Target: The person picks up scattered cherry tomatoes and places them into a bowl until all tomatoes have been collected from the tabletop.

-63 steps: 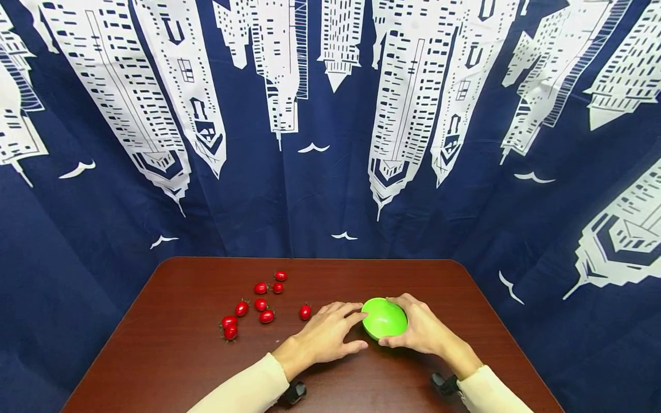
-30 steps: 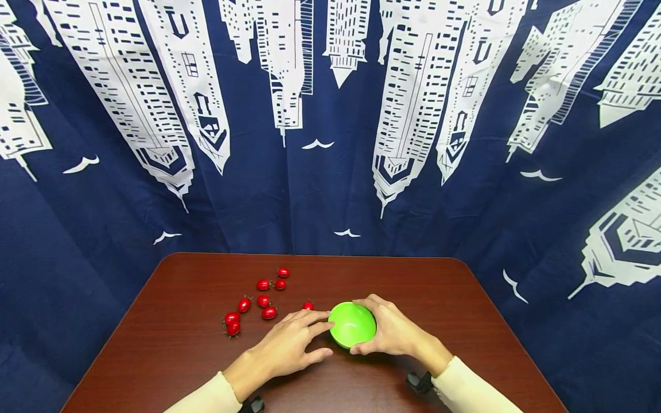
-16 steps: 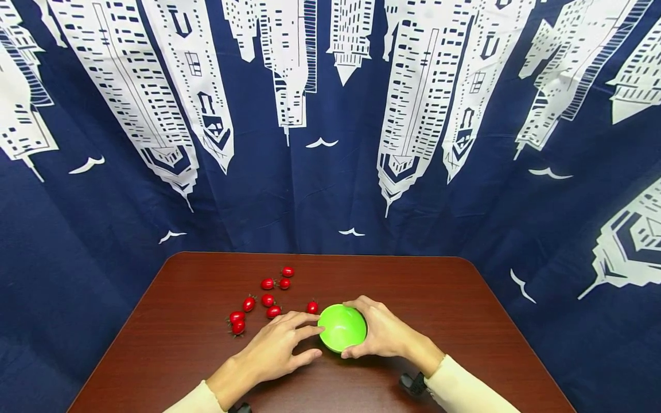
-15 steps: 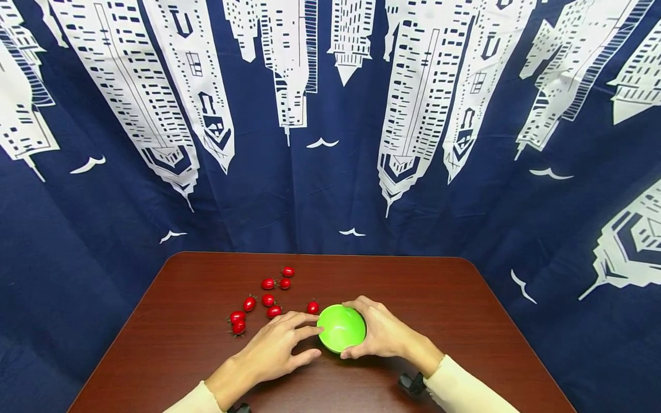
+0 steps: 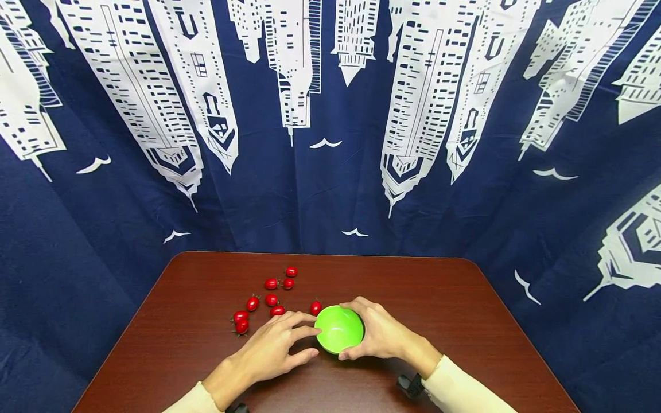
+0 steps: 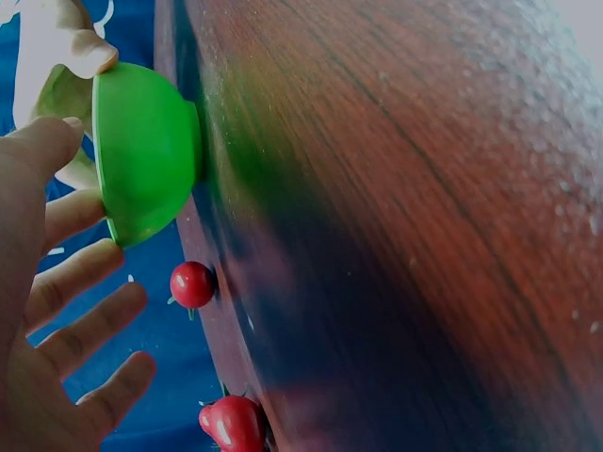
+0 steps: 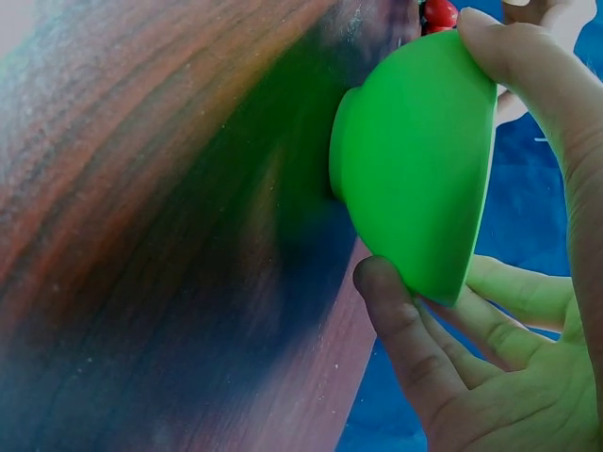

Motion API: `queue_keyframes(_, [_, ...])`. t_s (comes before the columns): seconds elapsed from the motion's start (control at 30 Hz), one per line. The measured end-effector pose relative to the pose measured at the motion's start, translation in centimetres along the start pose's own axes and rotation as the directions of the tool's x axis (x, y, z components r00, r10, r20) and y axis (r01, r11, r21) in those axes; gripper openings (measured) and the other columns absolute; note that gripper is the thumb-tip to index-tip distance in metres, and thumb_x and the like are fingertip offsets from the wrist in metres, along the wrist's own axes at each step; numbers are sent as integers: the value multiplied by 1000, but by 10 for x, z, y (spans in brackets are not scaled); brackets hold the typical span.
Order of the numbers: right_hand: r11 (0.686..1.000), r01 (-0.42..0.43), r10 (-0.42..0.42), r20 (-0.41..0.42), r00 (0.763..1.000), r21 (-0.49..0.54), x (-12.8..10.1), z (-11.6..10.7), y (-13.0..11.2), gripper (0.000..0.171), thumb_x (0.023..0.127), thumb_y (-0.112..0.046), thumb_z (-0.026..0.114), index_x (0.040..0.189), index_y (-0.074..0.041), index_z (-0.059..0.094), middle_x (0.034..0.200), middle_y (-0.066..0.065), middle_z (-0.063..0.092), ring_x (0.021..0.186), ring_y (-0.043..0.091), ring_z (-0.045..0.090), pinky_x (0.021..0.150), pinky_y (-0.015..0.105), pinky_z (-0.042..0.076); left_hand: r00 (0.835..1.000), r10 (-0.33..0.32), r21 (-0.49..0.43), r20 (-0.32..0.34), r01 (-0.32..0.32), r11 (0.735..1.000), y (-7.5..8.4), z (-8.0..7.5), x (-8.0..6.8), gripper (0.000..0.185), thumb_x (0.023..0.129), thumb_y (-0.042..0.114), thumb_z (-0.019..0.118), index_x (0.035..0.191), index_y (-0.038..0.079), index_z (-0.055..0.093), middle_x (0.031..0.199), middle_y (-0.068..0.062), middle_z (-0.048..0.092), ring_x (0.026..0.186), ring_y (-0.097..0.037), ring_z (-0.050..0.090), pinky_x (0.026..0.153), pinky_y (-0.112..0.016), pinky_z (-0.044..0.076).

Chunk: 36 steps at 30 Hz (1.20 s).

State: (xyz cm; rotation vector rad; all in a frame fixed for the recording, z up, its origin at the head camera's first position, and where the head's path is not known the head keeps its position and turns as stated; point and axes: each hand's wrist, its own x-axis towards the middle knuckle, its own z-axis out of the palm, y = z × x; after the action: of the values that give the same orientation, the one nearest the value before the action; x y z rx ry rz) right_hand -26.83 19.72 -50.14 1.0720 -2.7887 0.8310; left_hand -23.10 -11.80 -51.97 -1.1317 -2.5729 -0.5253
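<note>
A bright green bowl (image 5: pixel 339 329) stands upright near the middle of the table, its inside bare. My right hand (image 5: pixel 379 330) grips it from the right, thumb at the near rim and fingers round the far side; the right wrist view shows the bowl's wall (image 7: pixel 424 160) between them. On the other side my left hand (image 5: pixel 276 347) has its fingers spread, with the index and middle fingertips right at the bowl's left rim. In the left wrist view the other fingers (image 6: pixel 94 320) extend free of the bowl.
One cherry tomato (image 5: pixel 316 308) lies just behind the bowl's left rim. Several more cherry tomatoes (image 5: pixel 271 300) are scattered at the left, one partly behind my left hand. The brown table (image 5: pixel 413 287) ends at a navy curtain (image 5: pixel 310 195) printed with white buildings.
The bowl has slid left across the table with both hands moving along, and the last half second brings only a slight shift. The tomatoes keep their arrangement while the head view drifts a little.
</note>
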Motion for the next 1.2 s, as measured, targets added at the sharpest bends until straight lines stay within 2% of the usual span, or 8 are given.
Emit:
queue_keyframes(0.23, [1000,-1,1,-3,1000,-10,-1,-2,1,102,74,-56,110,153,-4,70,132,0,77,114,12,77,98,30,67,1000,1,-25,-1,-1,1000,-2,-2,4,44,108,47,84,145,23,83,151,5,76,136,-14,75,116,-51,64])
queue_keyframes(0.4, [1000,10,-10,-5,1000,-23,-1,-1,2,101,74,-55,110,152,-4,71,131,0,78,114,12,77,98,30,67,999,-41,-47,-8,40,998,-9,-5,9,47,107,46,86,148,23,81,153,5,76,137,-15,75,118,-53,64])
queue_keyframes(0.6, [999,13,-13,2,1000,-30,0,0,1,101,74,-55,109,153,-4,71,132,0,77,114,12,77,99,31,68,995,-100,-54,-17,99,994,-26,-7,21,50,105,40,88,150,21,79,153,3,76,139,-19,76,113,-51,67])
queue_keyframes(0.8, [1000,12,-11,18,1000,-25,4,1,2,101,75,-57,109,153,-6,70,131,-1,76,115,11,76,100,30,68,984,-173,-182,40,177,967,-42,-8,38,54,103,33,91,153,20,77,154,0,75,143,-23,74,120,-52,63])
queue_keyframes(0.97, [999,20,-19,12,1000,-39,4,1,2,100,74,-56,109,152,-6,71,130,-1,77,114,10,76,99,30,67,983,-170,-198,71,181,964,-51,-4,51,58,100,28,95,153,15,76,151,-3,77,142,-26,75,121,-52,63])
queue_keyframes(1.2, [999,30,-30,8,1000,-42,3,0,1,100,74,-54,109,152,-4,71,129,0,77,113,11,77,98,30,67,977,-152,-204,147,180,962,-56,0,67,58,97,19,96,152,12,77,148,-6,79,140,-27,75,123,-51,61])
